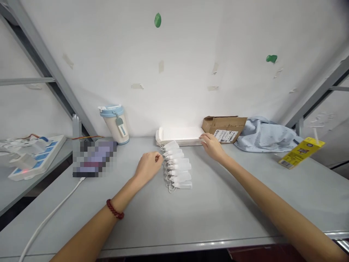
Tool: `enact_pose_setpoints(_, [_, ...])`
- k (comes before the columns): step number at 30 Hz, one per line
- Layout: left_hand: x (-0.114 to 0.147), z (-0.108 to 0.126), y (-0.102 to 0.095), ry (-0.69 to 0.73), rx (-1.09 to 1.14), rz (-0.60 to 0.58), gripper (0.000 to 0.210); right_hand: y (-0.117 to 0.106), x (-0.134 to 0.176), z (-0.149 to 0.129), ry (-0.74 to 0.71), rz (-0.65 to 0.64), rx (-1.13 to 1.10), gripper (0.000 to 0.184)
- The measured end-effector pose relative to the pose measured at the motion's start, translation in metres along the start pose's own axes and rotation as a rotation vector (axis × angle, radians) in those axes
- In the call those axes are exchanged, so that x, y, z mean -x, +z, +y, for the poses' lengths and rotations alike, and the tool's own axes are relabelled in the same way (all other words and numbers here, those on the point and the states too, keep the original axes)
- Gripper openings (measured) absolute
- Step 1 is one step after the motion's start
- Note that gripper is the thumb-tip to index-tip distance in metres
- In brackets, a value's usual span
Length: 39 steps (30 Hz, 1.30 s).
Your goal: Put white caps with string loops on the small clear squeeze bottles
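A column of small translucent squeeze bottles [180, 166] lies on the grey table, with looped white strings at their left ends. My left hand [148, 166] is at the upper left of this column, fingers curled together close to the strings. Whatever it may be pinching is hidden. At the back lies a stack of flat white pieces [181, 134], which look like paper or card. My right hand [214, 146] is at the stack's right end, fingers extended and apart; the fingertips appear to touch its edge.
Along the wall stand a blue-lidded cup [116, 125], an opened brown cardboard box [225, 127] and a bundled light-blue cloth [265, 134]. A yellow drink carton [301, 153] with a straw is at right. At left are a phone [95, 159] on a white cable and a power strip [40, 158].
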<state>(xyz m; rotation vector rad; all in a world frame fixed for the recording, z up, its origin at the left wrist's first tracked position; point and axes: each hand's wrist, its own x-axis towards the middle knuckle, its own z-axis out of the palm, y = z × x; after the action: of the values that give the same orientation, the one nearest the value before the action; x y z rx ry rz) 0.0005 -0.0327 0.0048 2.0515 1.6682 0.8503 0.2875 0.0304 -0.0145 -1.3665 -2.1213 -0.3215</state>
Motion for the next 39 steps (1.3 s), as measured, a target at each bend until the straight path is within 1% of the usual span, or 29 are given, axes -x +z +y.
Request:
enact_pose_setpoints(4, [0.001, 0.001, -0.003, 0.039, -0.03, 0.041, 0.024, 0.006, -0.019, 0.001, 0.01, -0.051, 0.043, 0.017])
enact_pose_setpoints(7, [0.001, 0.001, -0.004, 0.045, -0.026, 0.062, 0.025, 0.01, -0.026, 0.004, 0.021, -0.062, 0.058, 0.013])
enact_pose_setpoints(9, [0.001, 0.001, -0.004, 0.041, -0.013, 0.075, 0.026, 0.012, -0.028, 0.006, 0.019, -0.064, 0.069, 0.013])
enact_pose_setpoints(12, [0.002, 0.002, -0.005, 0.038, 0.024, 0.089, 0.026, 0.014, -0.029, 0.009, 0.0, -0.069, 0.107, 0.018])
enact_pose_setpoints(17, [0.0, 0.001, -0.006, -0.003, 0.147, 0.11, 0.027, 0.009, -0.027, 0.005, -0.067, -0.066, 0.23, 0.021])
enact_pose_setpoints(20, [-0.004, -0.002, -0.006, -0.091, 0.279, 0.087, 0.032, 0.002, -0.026, 0.001, -0.095, -0.033, 0.289, 0.023])
enact_pose_setpoints(24, [-0.009, -0.003, -0.012, -0.224, 0.479, 0.058, 0.047, -0.01, -0.019, -0.004, -0.125, 0.037, 0.322, 0.027])
enact_pose_setpoints(25, [-0.009, -0.002, -0.014, -0.251, 0.561, 0.052, 0.049, -0.013, -0.015, -0.006, -0.138, 0.054, 0.323, 0.027])
enact_pose_setpoints(27, [-0.01, 0.001, -0.02, -0.313, 0.81, 0.025, 0.051, -0.019, -0.005, -0.011, -0.17, 0.084, 0.32, 0.028])
enact_pose_setpoints(30, [-0.01, 0.005, -0.029, -0.436, 1.249, -0.096, 0.053, -0.026, 0.012, -0.02, -0.223, 0.109, 0.303, 0.031])
enact_pose_setpoints(32, [-0.011, 0.006, -0.032, -0.488, 1.406, -0.169, 0.057, -0.026, 0.021, -0.025, -0.261, 0.113, 0.279, 0.032])
enact_pose_setpoints(33, [-0.012, 0.005, -0.033, -0.502, 1.447, -0.189, 0.059, -0.025, 0.025, -0.027, -0.275, 0.117, 0.265, 0.033])
enact_pose_setpoints(35, [-0.014, 0.003, -0.033, -0.521, 1.46, -0.2, 0.058, -0.022, 0.031, -0.028, -0.292, 0.132, 0.231, 0.034])
enact_pose_setpoints(37, [-0.015, 0.0, -0.031, -0.54, 1.416, -0.203, 0.051, -0.018, 0.035, -0.027, -0.297, 0.159, 0.198, 0.034])
enact_pose_setpoints(39, [-0.016, -0.002, -0.028, -0.537, 1.363, -0.188, 0.039, -0.016, 0.038, -0.026, -0.298, 0.19, 0.172, 0.033])
